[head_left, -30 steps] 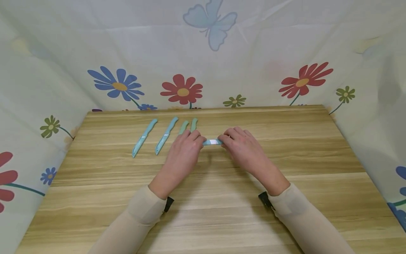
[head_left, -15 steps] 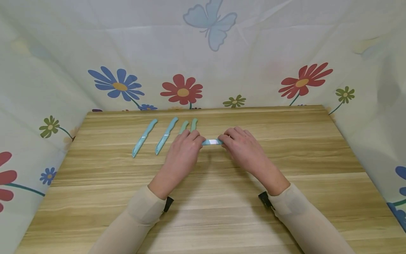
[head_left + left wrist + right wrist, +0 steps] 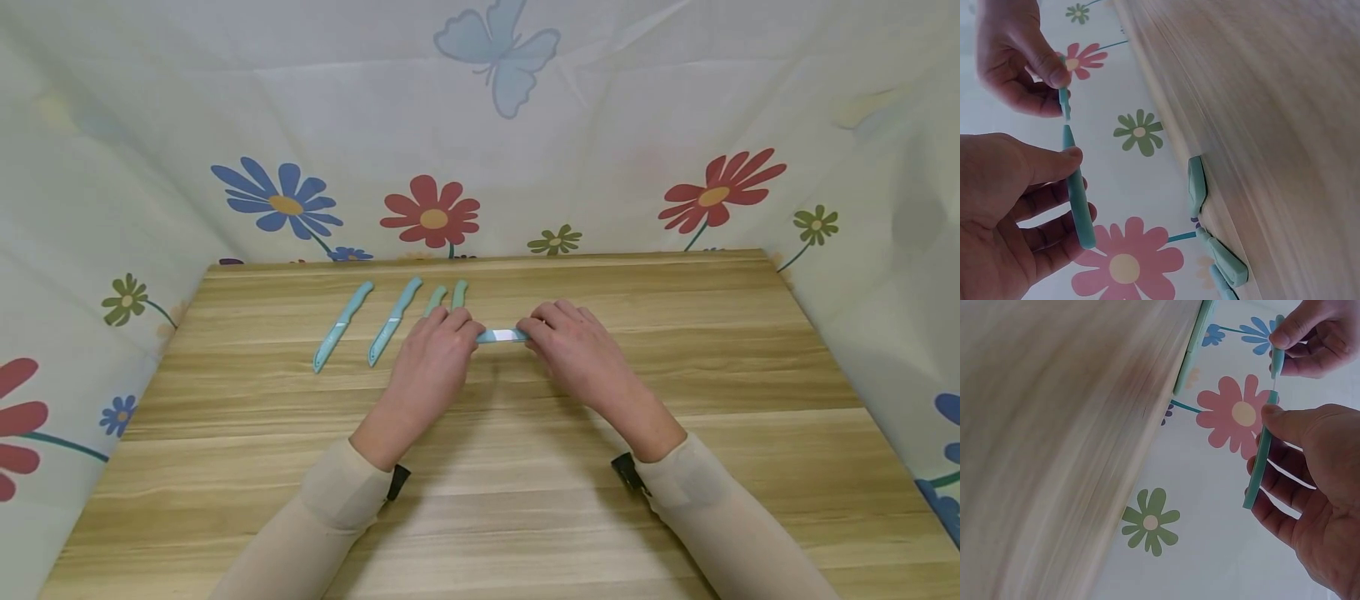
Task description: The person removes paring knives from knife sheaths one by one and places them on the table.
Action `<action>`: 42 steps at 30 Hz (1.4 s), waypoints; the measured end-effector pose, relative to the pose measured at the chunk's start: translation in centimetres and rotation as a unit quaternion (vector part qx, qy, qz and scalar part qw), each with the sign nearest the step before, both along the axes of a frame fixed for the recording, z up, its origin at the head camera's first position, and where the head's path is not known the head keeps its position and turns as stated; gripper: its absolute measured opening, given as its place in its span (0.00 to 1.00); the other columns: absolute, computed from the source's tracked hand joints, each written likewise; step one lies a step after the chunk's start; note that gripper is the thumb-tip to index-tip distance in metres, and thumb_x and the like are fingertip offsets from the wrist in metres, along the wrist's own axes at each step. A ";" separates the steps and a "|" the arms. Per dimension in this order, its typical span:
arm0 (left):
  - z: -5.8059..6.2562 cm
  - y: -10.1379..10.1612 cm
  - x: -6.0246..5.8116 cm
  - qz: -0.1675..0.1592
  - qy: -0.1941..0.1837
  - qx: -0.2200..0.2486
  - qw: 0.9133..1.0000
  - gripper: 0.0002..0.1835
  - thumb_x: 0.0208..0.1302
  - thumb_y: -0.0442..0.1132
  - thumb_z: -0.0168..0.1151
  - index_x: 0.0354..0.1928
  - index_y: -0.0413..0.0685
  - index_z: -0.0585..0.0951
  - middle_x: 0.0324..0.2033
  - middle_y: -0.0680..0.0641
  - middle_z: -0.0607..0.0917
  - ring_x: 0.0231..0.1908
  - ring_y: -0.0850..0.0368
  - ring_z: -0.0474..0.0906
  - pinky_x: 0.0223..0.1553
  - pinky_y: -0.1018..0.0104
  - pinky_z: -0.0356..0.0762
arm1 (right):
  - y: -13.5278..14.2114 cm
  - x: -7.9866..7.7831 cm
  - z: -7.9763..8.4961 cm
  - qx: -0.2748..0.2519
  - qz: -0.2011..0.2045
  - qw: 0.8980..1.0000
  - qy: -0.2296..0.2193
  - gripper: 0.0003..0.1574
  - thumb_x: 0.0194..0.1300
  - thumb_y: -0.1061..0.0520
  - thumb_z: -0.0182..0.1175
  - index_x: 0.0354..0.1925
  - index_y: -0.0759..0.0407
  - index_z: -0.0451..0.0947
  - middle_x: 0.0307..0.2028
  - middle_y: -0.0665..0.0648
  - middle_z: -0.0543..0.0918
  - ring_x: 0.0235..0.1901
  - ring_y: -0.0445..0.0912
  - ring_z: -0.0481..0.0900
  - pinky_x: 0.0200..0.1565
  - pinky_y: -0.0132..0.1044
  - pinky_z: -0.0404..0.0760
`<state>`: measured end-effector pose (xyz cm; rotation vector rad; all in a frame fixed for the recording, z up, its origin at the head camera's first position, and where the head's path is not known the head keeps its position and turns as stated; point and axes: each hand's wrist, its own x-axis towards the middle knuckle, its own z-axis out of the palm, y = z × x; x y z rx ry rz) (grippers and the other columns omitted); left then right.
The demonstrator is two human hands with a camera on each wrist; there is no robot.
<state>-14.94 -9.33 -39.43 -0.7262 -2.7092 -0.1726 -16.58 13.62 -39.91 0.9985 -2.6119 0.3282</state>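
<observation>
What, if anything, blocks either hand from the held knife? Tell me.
Nothing visible does: the left hand directly grips one end of the knife, the right hand the other. The green knives lie on the table, apart from the held one.

Bare left hand (image 3: 429, 354): grips the left end of a slim light-blue knife (image 3: 498, 336) with a shiny whitish middle, held crosswise.
Bare right hand (image 3: 579, 352): pinches the right end of the same knife.
Left of both hands: a long light-blue knife (image 3: 342, 327) and a matching light-blue knife (image 3: 393, 322), slanted side by side, apart, handle ends farthest away.
Just beyond the left hand: two slim pale-green handles (image 3: 460, 294), partly hidden by it.
Beige long sleeves (image 3: 300, 521): a small black piece (image 3: 627, 472) at each inner cuff.
Beneath: a brown-and-tan wood-grain table (image 3: 495, 517).
Behind: a white cloth backdrop (image 3: 615, 125), printed with colourful flowers (image 3: 432, 218) and a pale-blue butterfly (image 3: 513, 82).
</observation>
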 end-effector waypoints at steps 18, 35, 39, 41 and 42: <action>0.1 -0.1 -0.1 0.005 -0.009 0.001 1.000 0.09 0.68 0.33 0.74 0.49 0.42 0.90 0.39 0.48 0.83 0.38 0.51 0.74 0.40 0.63 0.78 | 0.1 0.0 0.2 0.007 -0.012 1.000 -0.016 0.17 0.68 0.59 0.74 0.55 0.58 0.86 0.49 0.56 0.85 0.47 0.53 0.79 0.47 0.48 0.82; 0.2 -0.1 -0.1 0.007 -0.012 -0.002 1.000 0.09 0.68 0.34 0.74 0.48 0.42 0.90 0.40 0.47 0.84 0.38 0.51 0.74 0.40 0.63 0.78 | 0.2 0.0 0.3 0.011 -0.008 1.000 -0.012 0.16 0.69 0.59 0.74 0.54 0.59 0.87 0.48 0.56 0.85 0.47 0.53 0.79 0.45 0.48 0.82; 0.3 -0.1 -0.2 0.008 -0.015 -0.003 1.000 0.09 0.68 0.33 0.73 0.48 0.42 0.90 0.40 0.47 0.84 0.38 0.51 0.75 0.40 0.63 0.78 | 0.2 0.0 0.4 0.011 -0.007 1.000 -0.012 0.16 0.70 0.58 0.73 0.54 0.59 0.87 0.48 0.56 0.85 0.47 0.53 0.80 0.45 0.48 0.82; 0.3 -0.2 -0.2 0.008 -0.015 -0.003 1.000 0.08 0.68 0.33 0.73 0.48 0.42 0.90 0.40 0.47 0.84 0.38 0.51 0.75 0.40 0.63 0.78 | 0.2 0.0 0.4 0.011 -0.007 1.000 -0.013 0.15 0.71 0.58 0.72 0.54 0.59 0.87 0.48 0.57 0.85 0.47 0.53 0.80 0.45 0.48 0.82; 0.3 -0.2 -0.2 0.008 -0.016 -0.002 1.000 0.09 0.68 0.33 0.73 0.48 0.42 0.90 0.40 0.47 0.84 0.38 0.51 0.75 0.40 0.63 0.78 | 0.2 0.0 0.4 0.011 -0.007 1.000 -0.013 0.15 0.71 0.58 0.72 0.54 0.59 0.87 0.48 0.57 0.85 0.47 0.53 0.80 0.46 0.48 0.82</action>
